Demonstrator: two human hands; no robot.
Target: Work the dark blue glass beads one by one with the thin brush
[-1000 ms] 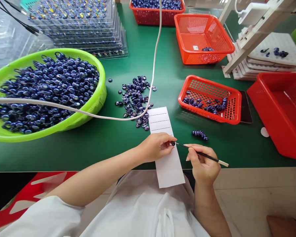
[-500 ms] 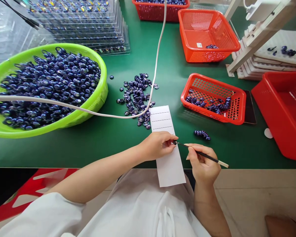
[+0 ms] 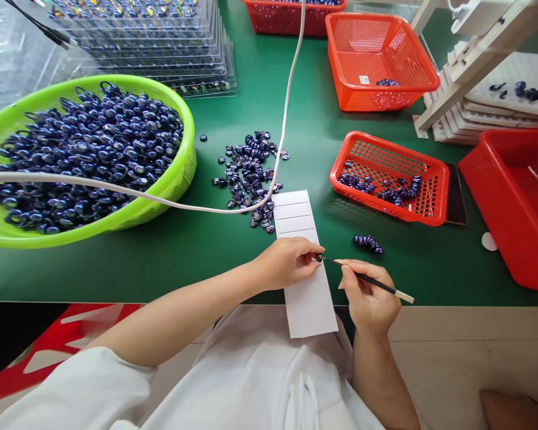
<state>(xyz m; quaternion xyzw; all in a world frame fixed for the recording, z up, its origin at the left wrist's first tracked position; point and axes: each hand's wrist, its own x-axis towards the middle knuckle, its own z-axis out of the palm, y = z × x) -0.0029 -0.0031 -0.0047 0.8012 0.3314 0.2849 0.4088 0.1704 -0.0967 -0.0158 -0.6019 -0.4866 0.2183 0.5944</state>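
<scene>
My left hand (image 3: 287, 263) pinches a small dark blue bead (image 3: 318, 257) between thumb and fingertips, just above a white paper strip (image 3: 305, 263) lying at the table's front edge. My right hand (image 3: 370, 295) grips a thin dark brush (image 3: 370, 279) like a pen, and its tip touches the bead. A loose pile of blue beads (image 3: 250, 176) lies beyond the strip. A short row of beads (image 3: 368, 243) rests to the right of the strip.
A green basket (image 3: 179, 173) full of blue beads stands at the left, a white cable (image 3: 283, 125) arcing over it. Small red basket (image 3: 430, 179) with some beads sits at right, larger red baskets (image 3: 419, 65) and a red bin (image 3: 511, 203) beyond. Clear trays (image 3: 152, 48) are stacked at back left.
Both hands stay almost still, with the brush tip on the bead. The view has tilted slightly, so everything on the table sits a little lower and to the right.
</scene>
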